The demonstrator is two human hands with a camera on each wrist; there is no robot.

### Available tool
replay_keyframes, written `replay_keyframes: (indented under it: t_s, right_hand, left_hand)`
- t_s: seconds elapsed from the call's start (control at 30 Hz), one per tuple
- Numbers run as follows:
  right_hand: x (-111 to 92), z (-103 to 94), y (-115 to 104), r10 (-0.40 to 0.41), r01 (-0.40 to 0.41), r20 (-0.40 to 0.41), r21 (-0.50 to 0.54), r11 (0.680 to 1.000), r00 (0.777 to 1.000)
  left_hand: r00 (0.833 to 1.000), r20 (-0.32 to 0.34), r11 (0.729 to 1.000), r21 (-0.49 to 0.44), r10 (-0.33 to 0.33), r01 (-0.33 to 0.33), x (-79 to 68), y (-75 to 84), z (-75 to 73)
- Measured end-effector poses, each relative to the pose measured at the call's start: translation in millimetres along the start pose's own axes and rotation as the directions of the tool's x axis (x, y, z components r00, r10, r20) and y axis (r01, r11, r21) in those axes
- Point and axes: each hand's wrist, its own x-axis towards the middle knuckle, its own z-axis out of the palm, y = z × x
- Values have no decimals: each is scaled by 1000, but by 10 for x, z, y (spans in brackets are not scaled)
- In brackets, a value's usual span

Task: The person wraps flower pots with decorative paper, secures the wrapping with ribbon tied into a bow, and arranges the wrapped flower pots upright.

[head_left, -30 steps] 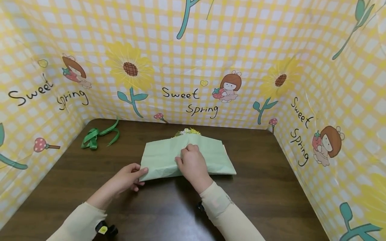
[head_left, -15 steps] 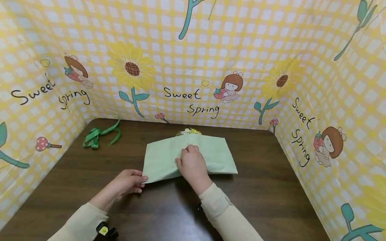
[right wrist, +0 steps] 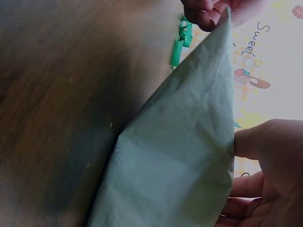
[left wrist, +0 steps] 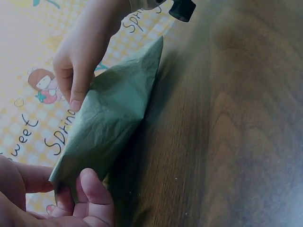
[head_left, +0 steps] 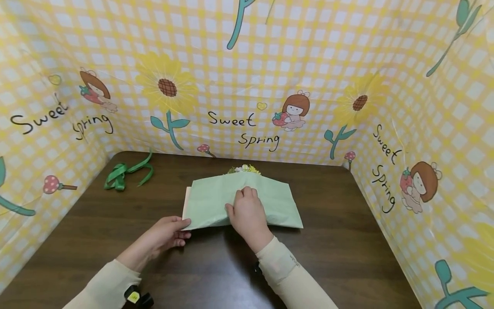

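Observation:
A pale green sheet of wrapping paper lies over a small bunch of yellow and white flowers, whose tops peek out at the far edge. My left hand pinches the sheet's near left corner between thumb and fingers. Over the middle, my right hand grips the paper with curled fingers; in the right wrist view its thumb and fingers meet the paper's edge. Along the left side a strip of pale pink paper shows beneath the green. Stems, if any, are hidden.
A looped green ribbon lies at the back left of the dark wooden table. A yellow checked cloth with printed flowers and figures stands round the back and both sides.
The left corner dipped, then rose slightly with my left hand. A pink edge now shows at the left, and the sheet's right corner sits a little lower. My right hand stays nearly still.

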Motion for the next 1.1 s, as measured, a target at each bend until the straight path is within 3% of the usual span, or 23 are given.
replay_keyframes:
  t_s: [0.2, 0.4, 0.57, 0.77, 0.9, 1.1]
  right_hand:
    - [-20, 46, -14, -36, 36, -5, -70, 997, 999]
    - [4, 56, -59, -72, 69, -27, -111, 991, 997]
    - [30, 31, -41, -61, 59, -35, -57, 997, 997]
    - [47, 5, 20, -2, 3, -41, 43, 999, 999]
    - [62, -5, 9, 14, -13, -27, 63, 998, 1000]
    - [73, 6, -30, 25, -23, -53, 52, 998, 998]
  left_hand:
    - [998, -9, 997, 48, 56, -55, -49, 40, 34]
    - [988, -86, 986, 120, 126, -115, -89, 83, 65]
    - [980, -92, 983, 47, 179, -175, -68, 66, 105]
    - [981, -116, 984, -59, 159, -166, -25, 47, 156]
    - [976, -149, 981, -84, 161, -175, -33, 82, 182]
    - [974, -123, 964, -165, 191, -210, -62, 145, 247]
